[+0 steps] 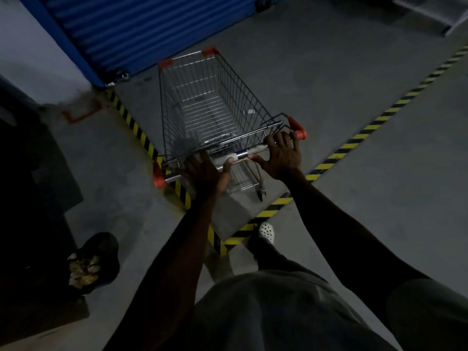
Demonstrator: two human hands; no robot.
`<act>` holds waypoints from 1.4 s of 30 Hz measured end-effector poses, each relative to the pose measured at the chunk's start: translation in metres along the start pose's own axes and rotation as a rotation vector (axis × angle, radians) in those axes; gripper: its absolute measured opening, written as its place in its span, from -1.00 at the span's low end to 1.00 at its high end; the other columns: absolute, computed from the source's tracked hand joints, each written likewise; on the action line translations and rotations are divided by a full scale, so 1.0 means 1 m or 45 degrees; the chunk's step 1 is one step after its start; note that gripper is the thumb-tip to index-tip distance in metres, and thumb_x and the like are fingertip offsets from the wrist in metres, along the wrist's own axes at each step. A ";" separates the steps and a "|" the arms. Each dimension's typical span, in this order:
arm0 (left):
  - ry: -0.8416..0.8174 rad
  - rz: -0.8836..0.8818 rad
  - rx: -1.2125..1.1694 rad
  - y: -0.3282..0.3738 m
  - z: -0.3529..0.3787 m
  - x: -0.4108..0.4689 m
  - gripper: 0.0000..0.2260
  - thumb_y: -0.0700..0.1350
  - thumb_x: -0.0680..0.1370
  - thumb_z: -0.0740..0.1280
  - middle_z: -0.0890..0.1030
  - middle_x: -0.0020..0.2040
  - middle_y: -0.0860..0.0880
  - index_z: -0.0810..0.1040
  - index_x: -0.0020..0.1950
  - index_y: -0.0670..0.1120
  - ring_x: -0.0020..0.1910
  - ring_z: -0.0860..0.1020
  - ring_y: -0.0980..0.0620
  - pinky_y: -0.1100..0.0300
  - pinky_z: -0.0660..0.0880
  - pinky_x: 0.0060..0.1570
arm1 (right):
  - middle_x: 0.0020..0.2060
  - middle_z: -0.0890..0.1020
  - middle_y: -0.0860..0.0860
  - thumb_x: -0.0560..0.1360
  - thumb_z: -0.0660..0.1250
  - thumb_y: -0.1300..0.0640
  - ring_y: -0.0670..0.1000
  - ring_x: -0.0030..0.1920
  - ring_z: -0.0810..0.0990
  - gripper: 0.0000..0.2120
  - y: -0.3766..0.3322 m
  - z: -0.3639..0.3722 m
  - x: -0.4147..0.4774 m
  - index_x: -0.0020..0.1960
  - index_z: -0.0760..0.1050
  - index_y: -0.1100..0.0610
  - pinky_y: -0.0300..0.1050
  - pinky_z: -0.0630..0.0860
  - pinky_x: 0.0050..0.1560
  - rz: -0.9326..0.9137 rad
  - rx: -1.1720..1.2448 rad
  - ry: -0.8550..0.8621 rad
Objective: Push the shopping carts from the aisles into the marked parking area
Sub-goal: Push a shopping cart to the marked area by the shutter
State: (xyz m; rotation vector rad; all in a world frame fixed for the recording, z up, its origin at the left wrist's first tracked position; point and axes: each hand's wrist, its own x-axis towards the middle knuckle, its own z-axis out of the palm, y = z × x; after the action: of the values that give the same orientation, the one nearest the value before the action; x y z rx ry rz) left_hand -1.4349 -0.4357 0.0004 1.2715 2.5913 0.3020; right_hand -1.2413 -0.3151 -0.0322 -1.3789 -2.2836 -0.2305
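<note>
A person's left grip (202, 173) and right grip (281, 155) both clasp the shopping cart (243, 83) handle (242, 154) beside yellow-black floor tape (354, 138).

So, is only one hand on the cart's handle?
No, the left hand and the right hand both hold the cart's handle.

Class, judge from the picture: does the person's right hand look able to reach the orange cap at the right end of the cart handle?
Probably yes. The right hand holds the handle right beside the orange cap, with nothing between them; a short slide should do.
</note>
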 end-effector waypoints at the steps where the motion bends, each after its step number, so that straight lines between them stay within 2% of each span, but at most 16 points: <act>1: 0.007 -0.003 -0.004 0.008 -0.002 0.008 -0.06 0.54 0.49 -0.05 0.13 0.59 -0.35 0.16 0.62 -0.13 0.58 0.07 -0.33 -0.43 -0.15 0.48 | 0.04 0.57 0.12 0.50 0.15 -0.55 0.21 0.17 0.53 -0.26 0.007 0.006 0.011 0.12 0.55 0.13 0.22 0.30 0.44 -0.024 0.010 0.006; 4: 0.066 -0.014 -0.032 0.033 -0.004 0.028 -0.10 0.52 0.50 -0.02 0.17 0.58 -0.34 0.25 0.59 -0.13 0.58 0.08 -0.30 -0.37 -0.22 0.50 | 0.03 0.58 0.11 0.49 0.16 -0.56 0.19 0.13 0.53 -0.25 0.028 0.021 0.051 0.13 0.55 0.12 0.22 0.34 0.37 -0.067 0.032 -0.007; 6: 0.121 -0.031 -0.062 0.045 0.001 0.041 -0.06 0.53 0.45 -0.09 0.23 0.54 -0.35 0.33 0.54 -0.15 0.56 0.13 -0.32 -0.41 -0.16 0.49 | 0.03 0.58 0.12 0.47 0.16 -0.57 0.18 0.11 0.52 -0.23 0.038 0.028 0.072 0.14 0.55 0.14 0.22 0.35 0.34 -0.086 0.034 -0.064; 8: 0.177 -0.015 -0.093 0.051 0.009 0.055 -0.09 0.51 0.46 -0.05 0.27 0.51 -0.36 0.38 0.49 -0.15 0.53 0.18 -0.36 -0.44 -0.05 0.47 | 0.03 0.59 0.13 0.47 0.16 -0.56 0.19 0.10 0.53 -0.22 0.048 0.038 0.089 0.14 0.54 0.15 0.24 0.35 0.34 -0.121 0.054 -0.061; 11: 0.155 -0.021 -0.012 0.059 0.014 0.073 -0.19 0.50 0.50 0.00 0.26 0.50 -0.34 0.36 0.47 -0.10 0.51 0.19 -0.32 -0.42 -0.07 0.48 | 0.02 0.59 0.12 0.48 0.18 -0.56 0.18 0.10 0.53 -0.23 0.058 0.048 0.110 0.14 0.55 0.16 0.27 0.36 0.36 -0.142 0.097 -0.051; 18: 0.175 0.069 0.143 0.071 0.020 0.099 -0.21 0.49 0.49 0.03 0.35 0.46 -0.31 0.44 0.40 -0.11 0.41 0.32 -0.36 -0.44 0.14 0.39 | 0.11 0.57 0.10 0.52 0.09 -0.54 0.15 0.22 0.50 -0.24 0.075 0.063 0.140 0.17 0.52 0.14 0.35 0.21 0.46 -0.163 0.107 -0.113; 20: 0.111 0.108 0.149 0.076 0.018 0.103 -0.21 0.47 0.49 0.09 0.28 0.51 -0.26 0.37 0.48 -0.09 0.46 0.26 -0.33 -0.38 0.11 0.42 | 0.21 0.55 0.12 0.53 0.07 -0.52 0.16 0.33 0.45 -0.25 0.077 0.065 0.147 0.23 0.49 0.14 0.37 0.10 0.50 -0.126 0.075 -0.206; 22: 0.033 0.177 0.181 0.079 0.020 0.106 -0.19 0.43 0.50 0.23 0.18 0.59 -0.21 0.24 0.59 -0.06 0.54 0.15 -0.27 -0.30 -0.01 0.48 | 0.30 0.52 0.14 0.54 0.11 -0.48 0.16 0.43 0.39 -0.27 0.079 0.068 0.156 0.30 0.47 0.15 0.39 0.00 0.51 -0.099 0.054 -0.269; 24: 0.048 0.257 0.196 0.078 0.023 0.110 -0.14 0.41 0.49 0.29 0.22 0.58 -0.19 0.18 0.63 -0.06 0.55 0.18 -0.22 -0.26 -0.01 0.47 | 0.41 0.47 0.14 0.56 0.15 -0.42 0.16 0.51 0.32 -0.30 0.082 0.070 0.165 0.40 0.42 0.14 0.45 -0.06 0.51 -0.078 0.037 -0.332; 27: 0.154 0.331 0.237 0.074 0.025 0.113 -0.14 0.46 0.47 0.13 0.39 0.49 -0.17 0.24 0.62 -0.04 0.44 0.37 -0.21 -0.18 0.17 0.38 | 0.55 0.33 0.10 0.59 0.05 -0.39 0.12 0.61 0.17 -0.28 0.083 0.070 0.173 0.54 0.31 0.09 0.47 -0.14 0.52 -0.025 -0.021 -0.438; 30: 0.162 0.333 0.199 0.068 0.027 0.113 -0.16 0.45 0.48 0.13 0.29 0.55 -0.16 0.09 0.66 0.07 0.48 0.28 -0.20 -0.20 0.11 0.39 | 0.64 0.15 0.08 0.60 -0.05 -0.42 0.09 0.65 -0.01 -0.24 0.081 0.067 0.175 0.63 0.16 0.03 0.42 -0.23 0.49 0.051 -0.040 -0.514; 32: 0.089 0.331 0.165 0.064 0.028 0.112 -0.14 0.45 0.49 0.18 0.17 0.61 -0.16 -0.04 0.67 0.12 0.55 0.16 -0.20 -0.24 -0.01 0.44 | 0.67 0.08 0.05 0.61 -0.02 -0.43 0.08 0.66 -0.08 -0.24 0.077 0.065 0.170 0.65 0.13 -0.01 0.44 -0.19 0.49 0.116 0.005 -0.510; 34: 0.029 0.333 0.142 0.061 0.028 0.113 -0.11 0.48 0.47 0.16 0.12 0.63 -0.15 -0.07 0.67 0.12 0.58 0.11 -0.20 -0.29 -0.03 0.47 | 0.67 0.04 0.01 0.60 0.04 -0.43 0.10 0.66 -0.09 -0.25 0.069 0.063 0.161 0.66 0.11 -0.05 0.47 -0.11 0.50 0.213 0.071 -0.506; 38: -0.055 0.345 0.093 0.059 0.021 0.115 -0.03 0.52 0.39 0.10 0.04 0.65 -0.14 -0.15 0.67 0.13 0.60 0.04 -0.18 -0.32 -0.07 0.48 | 0.68 -0.02 -0.04 0.60 0.12 -0.39 0.15 0.62 0.09 -0.30 0.054 0.058 0.146 0.64 0.08 -0.14 0.45 0.19 0.41 0.366 0.275 -0.510; 40: -0.094 0.403 0.091 0.054 0.018 0.113 0.02 0.52 0.39 0.19 0.01 0.66 -0.14 -0.19 0.67 0.11 0.61 0.01 -0.19 -0.31 -0.09 0.48 | 0.67 0.00 0.00 0.62 0.12 -0.35 0.15 0.60 0.12 -0.36 0.048 0.049 0.139 0.62 0.11 -0.16 0.39 0.30 0.34 0.399 0.347 -0.502; 42: -0.109 0.517 0.106 0.044 0.017 0.107 0.06 0.44 0.42 0.34 -0.05 0.67 -0.16 -0.20 0.67 0.07 0.63 -0.04 -0.22 -0.30 -0.07 0.50 | 0.66 0.03 0.03 0.64 0.10 -0.33 0.14 0.61 0.08 -0.40 0.044 0.039 0.126 0.61 0.15 -0.15 0.37 0.27 0.39 0.508 0.412 -0.528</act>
State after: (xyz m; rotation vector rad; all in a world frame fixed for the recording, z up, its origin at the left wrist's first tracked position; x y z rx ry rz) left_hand -1.4606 -0.3223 -0.0158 1.7963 2.2802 0.2054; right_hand -1.2638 -0.1798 -0.0117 -1.7789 -2.1528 0.5755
